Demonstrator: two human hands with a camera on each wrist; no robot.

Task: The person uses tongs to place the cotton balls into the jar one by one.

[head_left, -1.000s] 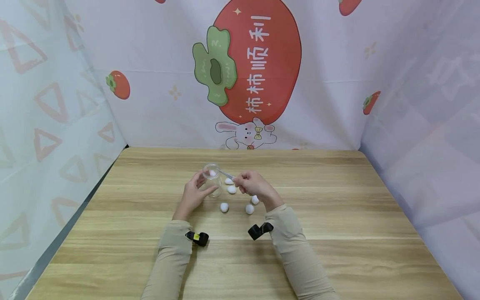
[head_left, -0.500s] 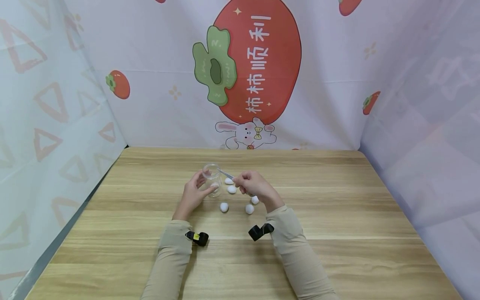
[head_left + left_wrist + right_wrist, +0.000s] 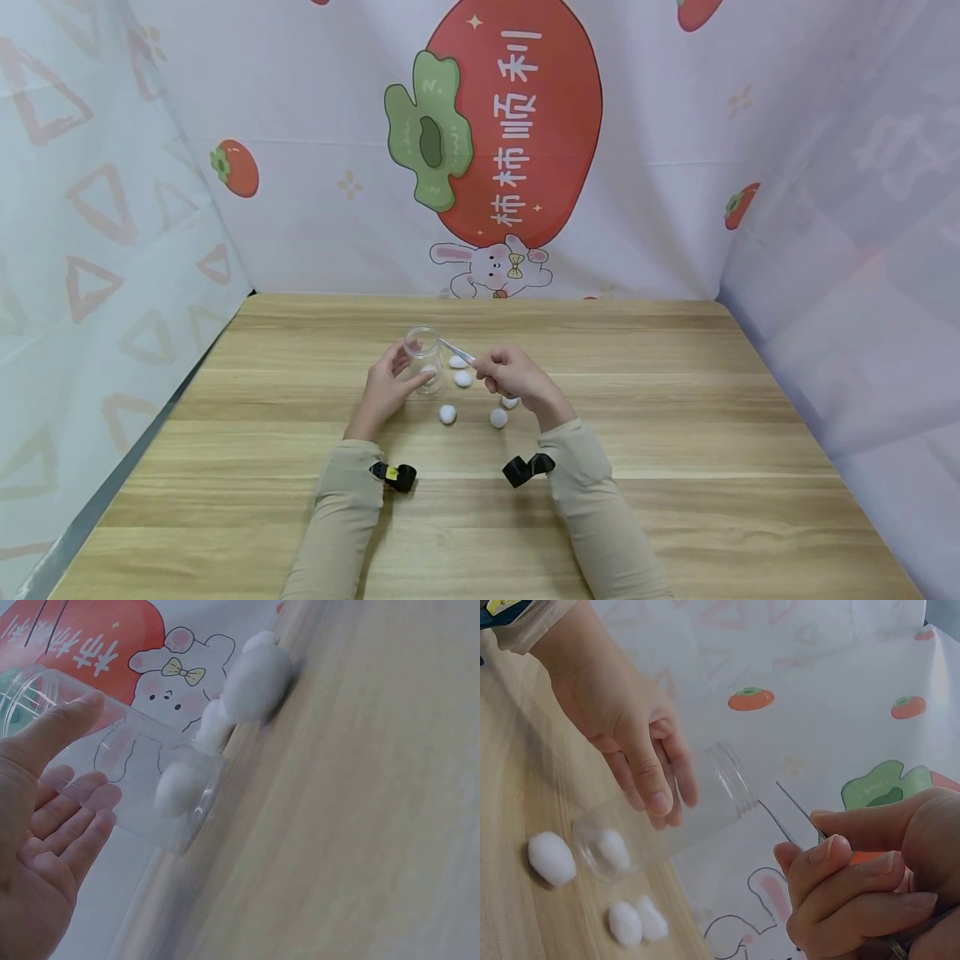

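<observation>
A clear jar [image 3: 427,358] without a lid stands on the table, and my left hand [image 3: 386,390] holds it with the thumb on one side and fingers on the other. One white cotton ball [image 3: 178,790] lies at the jar's bottom. My right hand [image 3: 516,377] pinches a pair of metal tweezers [image 3: 457,350]; their tips point at the jar's mouth. In the right wrist view the two tweezer tips [image 3: 778,786] stand apart with nothing between them, just outside the threaded rim.
Several loose cotton balls lie right of and in front of the jar, among them one cotton ball [image 3: 447,414] nearest the left wrist and another cotton ball [image 3: 498,418] below the right hand. The wooden table [image 3: 637,517] meets a printed cloth backdrop [image 3: 660,208] behind.
The cotton ball has dropped from the tweezers at the jar's mouth to its bottom. My right hand has then drawn the tweezers slightly back to the right. The left hand stays in place.
</observation>
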